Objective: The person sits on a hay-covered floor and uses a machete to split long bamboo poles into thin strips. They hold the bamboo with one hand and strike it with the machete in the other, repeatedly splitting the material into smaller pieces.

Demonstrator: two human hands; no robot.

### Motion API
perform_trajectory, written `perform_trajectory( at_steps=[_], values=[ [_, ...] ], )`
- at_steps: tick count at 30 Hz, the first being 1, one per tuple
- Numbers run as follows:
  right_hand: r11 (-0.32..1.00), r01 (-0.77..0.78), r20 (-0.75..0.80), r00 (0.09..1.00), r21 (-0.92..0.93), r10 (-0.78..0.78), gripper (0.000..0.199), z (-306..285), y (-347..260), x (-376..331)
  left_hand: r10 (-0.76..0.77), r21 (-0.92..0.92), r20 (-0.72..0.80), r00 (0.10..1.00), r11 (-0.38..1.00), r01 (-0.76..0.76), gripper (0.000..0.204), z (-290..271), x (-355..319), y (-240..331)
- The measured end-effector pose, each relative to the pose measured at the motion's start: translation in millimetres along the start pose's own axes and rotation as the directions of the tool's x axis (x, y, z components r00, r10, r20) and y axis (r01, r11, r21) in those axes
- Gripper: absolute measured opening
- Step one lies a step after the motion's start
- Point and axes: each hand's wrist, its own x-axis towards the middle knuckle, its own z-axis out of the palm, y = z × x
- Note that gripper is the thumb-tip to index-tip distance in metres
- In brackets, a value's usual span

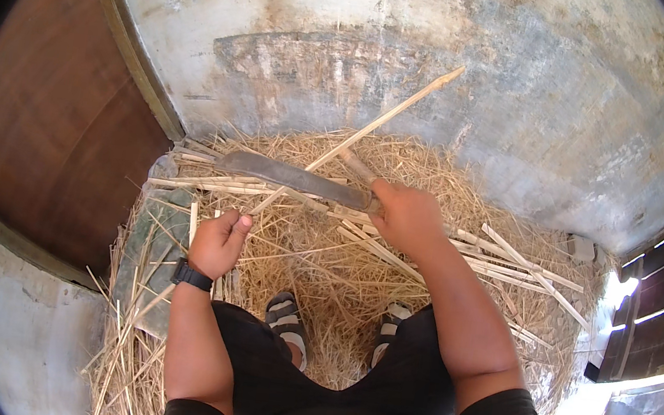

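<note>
My left hand [216, 243], with a black watch on its wrist, is closed on the lower end of a long pale bamboo strip [393, 115]. The strip slants up and away to the right, its far end before the wall. In my right hand [409, 217] is the handle of a machete [294, 176]. Its broad dark blade points left and crosses the strip a little above my left hand. Whether the edge touches the strip I cannot tell. Just beyond my right hand a short round stick [358, 165] shows, its near end hidden.
Straw [322, 289] covers the ground around my sandalled feet. Split bamboo strips [523, 272] lie at the right, and more strips [210, 184] lie at the left. A stained curved-looking wall [454, 23] rises ahead. A brown door panel [60, 124] stands at the left, dark slats [662, 289] at the right.
</note>
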Motion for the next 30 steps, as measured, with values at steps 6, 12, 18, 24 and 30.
perform_trajectory(
  at_steps=[6,12,18,24,30],
  values=[
    [0.844,-0.459,0.016,0.881,0.277,0.474,0.022,-2.6,61.0,19.2,-0.106,0.167,0.028,0.994,0.981,0.1,0.054,-18.2,0.2,11.7],
    [0.996,0.048,0.129,0.99,0.078,-0.057,0.017,11.7,7.3,8.0,-0.06,-0.045,0.083,0.995,0.997,0.064,0.053,-0.1,2.7,-14.4],
    [0.914,-0.327,0.049,0.944,0.242,0.325,0.025,-8.8,44.8,12.5,-0.126,-0.119,0.087,0.988,0.984,0.136,0.052,-7.5,-3.5,-12.4],
    [0.988,-0.104,0.017,0.995,0.115,0.103,0.022,13.3,19.7,6.8,-0.025,-0.081,-0.07,0.997,0.997,0.019,0.046,-4.7,1.5,-1.9],
    [0.99,-0.071,0.093,0.994,0.123,0.06,0.024,11.1,29.4,13.9,0.085,0.061,-0.146,0.986,0.995,-0.077,0.042,-13.9,3.0,18.3]
  ],
)
